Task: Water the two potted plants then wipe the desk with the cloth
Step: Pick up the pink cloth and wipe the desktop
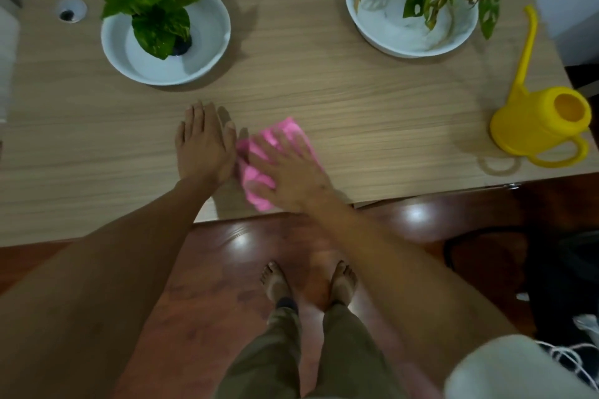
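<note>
Starting at the left, the cable hole (72, 10) sits at the rear of the tabletop (372, 100), beside the left potted plant (165, 32). The left hand (204, 146) lies flat, fingers extended, gripping nothing. Just beside it, the right hand (288, 172) presses flat on the pink cloth (285, 129), fingers spread, near the front edge. The right potted plant (411, 0) stands at the rear right; the yellow watering can (541, 123) stands at the far right.

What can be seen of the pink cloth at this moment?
The pink cloth is soft, crumpled fabric lying on the wooden desk near its front edge. The right hand presses flat on top, covering its middle. The left hand rests flat beside it, touching or nearly touching its left edge.
</note>
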{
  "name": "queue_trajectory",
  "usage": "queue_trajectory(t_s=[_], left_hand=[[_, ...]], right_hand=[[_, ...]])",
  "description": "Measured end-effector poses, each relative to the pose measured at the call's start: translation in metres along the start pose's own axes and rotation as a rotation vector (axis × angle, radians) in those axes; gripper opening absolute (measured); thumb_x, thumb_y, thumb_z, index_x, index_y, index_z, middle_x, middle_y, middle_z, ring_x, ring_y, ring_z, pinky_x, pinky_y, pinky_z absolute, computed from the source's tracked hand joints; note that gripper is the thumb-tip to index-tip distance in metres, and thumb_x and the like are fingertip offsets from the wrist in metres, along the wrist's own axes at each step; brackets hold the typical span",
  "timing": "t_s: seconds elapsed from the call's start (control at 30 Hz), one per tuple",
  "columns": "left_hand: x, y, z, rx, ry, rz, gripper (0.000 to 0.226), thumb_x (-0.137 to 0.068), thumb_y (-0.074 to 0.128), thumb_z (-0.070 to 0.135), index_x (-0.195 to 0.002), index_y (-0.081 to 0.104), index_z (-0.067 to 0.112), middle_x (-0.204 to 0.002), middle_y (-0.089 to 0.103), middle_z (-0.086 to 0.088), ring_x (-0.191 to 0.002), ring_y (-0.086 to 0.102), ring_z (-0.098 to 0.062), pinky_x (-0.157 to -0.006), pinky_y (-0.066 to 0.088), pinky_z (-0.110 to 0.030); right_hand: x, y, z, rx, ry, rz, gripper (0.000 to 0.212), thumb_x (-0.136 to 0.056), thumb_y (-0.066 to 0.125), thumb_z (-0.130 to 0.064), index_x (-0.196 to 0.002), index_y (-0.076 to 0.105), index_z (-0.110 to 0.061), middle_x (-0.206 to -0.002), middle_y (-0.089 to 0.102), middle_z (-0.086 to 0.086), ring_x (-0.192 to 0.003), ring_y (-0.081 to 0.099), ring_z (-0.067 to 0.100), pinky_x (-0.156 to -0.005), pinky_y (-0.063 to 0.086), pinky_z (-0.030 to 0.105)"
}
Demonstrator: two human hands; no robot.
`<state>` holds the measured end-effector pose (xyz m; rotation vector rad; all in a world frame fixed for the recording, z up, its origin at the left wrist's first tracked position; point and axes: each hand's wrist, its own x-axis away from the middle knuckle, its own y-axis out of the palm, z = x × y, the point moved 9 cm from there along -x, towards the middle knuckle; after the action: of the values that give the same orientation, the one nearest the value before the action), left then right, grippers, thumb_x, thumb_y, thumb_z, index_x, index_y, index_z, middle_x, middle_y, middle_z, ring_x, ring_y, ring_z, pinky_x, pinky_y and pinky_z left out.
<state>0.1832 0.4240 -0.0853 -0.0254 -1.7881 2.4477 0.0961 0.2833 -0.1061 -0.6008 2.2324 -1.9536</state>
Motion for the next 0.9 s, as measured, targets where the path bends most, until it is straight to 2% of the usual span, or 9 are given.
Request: queue_trajectory(t_s=[0.13,0.23,0.3,0.37,0.5,0.6,0.73,0.83,0.9], left_hand=[[0.009,0.014,0.017,0.030,-0.029,-0.044,0.067,-0.107,0.025,0.048,-0.160,0.022,0.008,-0.169,0.019,-0.012,-0.157,0.010,-0.027,-0.127,0.007,-0.044],[0.016,0.023,0.024,0.047,-0.020,-0.061,0.068,-0.107,0.025,0.049,-0.161,0.020,0.008,-0.169,0.019,-0.012,-0.157,0.010,-0.027,-0.127,0.007,-0.044],[0.018,0.024,0.023,0.042,-0.002,-0.073,0.067,-0.107,0.025,0.048,-0.161,0.020,0.008,-0.169,0.018,-0.012,-0.157,0.010,-0.027,-0.127,0.008,-0.044],[0.018,0.020,0.016,0.038,0.003,-0.068,0.067,-0.107,0.025,0.048,-0.161,0.021,0.008,-0.168,0.019,-0.012,-0.157,0.010,-0.027,-0.127,0.008,-0.045],[0.010,-0.001,-0.020,0.040,-0.065,-0.040,0.068,-0.107,0.023,0.049,-0.161,0.020,0.009,-0.169,0.017,-0.012,-0.157,0.008,-0.026,-0.127,0.007,-0.045],[0.007,-0.017,-0.049,0.033,-0.104,-0.024,0.069,-0.106,0.021,0.049,-0.161,0.019,0.007,-0.169,0.017,-0.013,-0.157,0.009,-0.027,-0.127,0.007,-0.045],[0.009,-0.034,-0.092,0.012,-0.161,-0.004,0.069,-0.106,0.020,0.049,-0.162,0.014,0.007,-0.170,0.014,-0.012,-0.158,0.006,-0.025,-0.127,0.005,-0.043],[0.012,-0.037,-0.105,0.005,-0.168,-0.009,0.069,-0.107,0.021,0.049,-0.161,0.015,0.007,-0.169,0.015,-0.013,-0.158,0.007,-0.026,-0.127,0.006,-0.043],[0.008,-0.035,-0.102,0.014,-0.160,-0.009,0.071,-0.106,0.021,0.049,-0.161,0.017,0.006,-0.169,0.017,-0.015,-0.157,0.010,-0.028,-0.127,0.008,-0.045]], right_hand=[[0.066,-0.003,0.137,0.055,0.281,0.021,0.070,-0.102,0.021,-0.066,-0.164,0.017,-0.034,-0.171,0.022,0.004,-0.154,0.023,0.038,-0.120,0.020,0.064],[0.127,-0.007,0.226,-0.043,0.599,0.028,0.070,-0.100,0.012,-0.071,-0.163,0.008,-0.042,-0.174,0.009,0.000,-0.158,0.010,0.037,-0.124,0.007,0.063],[0.146,-0.008,0.242,-0.136,0.819,0.047,0.070,-0.099,0.011,-0.073,-0.162,0.001,-0.045,-0.174,0.003,-0.002,-0.159,0.001,0.037,-0.124,0.000,0.064],[0.138,-0.009,0.214,-0.105,0.938,0.068,0.072,-0.099,0.008,-0.071,-0.163,0.001,-0.039,-0.174,0.005,0.004,-0.158,0.003,0.040,-0.123,0.004,0.066],[0.060,-0.011,0.085,-0.112,0.719,0.083,0.068,-0.101,0.016,-0.055,-0.164,0.007,-0.030,-0.170,0.016,0.011,-0.154,0.015,0.045,-0.120,0.012,0.067],[0.001,0.001,-0.011,-0.176,0.520,0.049,0.072,-0.100,0.000,-0.064,-0.164,-0.003,-0.032,-0.173,-0.010,0.007,-0.157,-0.011,0.043,-0.122,-0.002,0.066],[-0.066,0.014,-0.117,-0.099,0.234,-0.037,0.079,-0.098,0.009,-0.067,-0.166,-0.002,-0.026,-0.173,-0.010,0.006,-0.157,-0.014,0.041,-0.122,-0.009,0.064],[-0.083,0.022,-0.138,0.020,0.000,-0.085,0.078,-0.100,0.023,-0.070,-0.165,0.014,-0.028,-0.174,0.002,0.004,-0.159,-0.011,0.038,-0.122,-0.004,0.063],[-0.085,0.013,-0.113,0.018,-0.096,-0.031,0.077,-0.099,0.026,-0.071,-0.164,0.018,-0.031,-0.174,0.011,0.001,-0.160,-0.003,0.035,-0.124,0.000,0.062]])
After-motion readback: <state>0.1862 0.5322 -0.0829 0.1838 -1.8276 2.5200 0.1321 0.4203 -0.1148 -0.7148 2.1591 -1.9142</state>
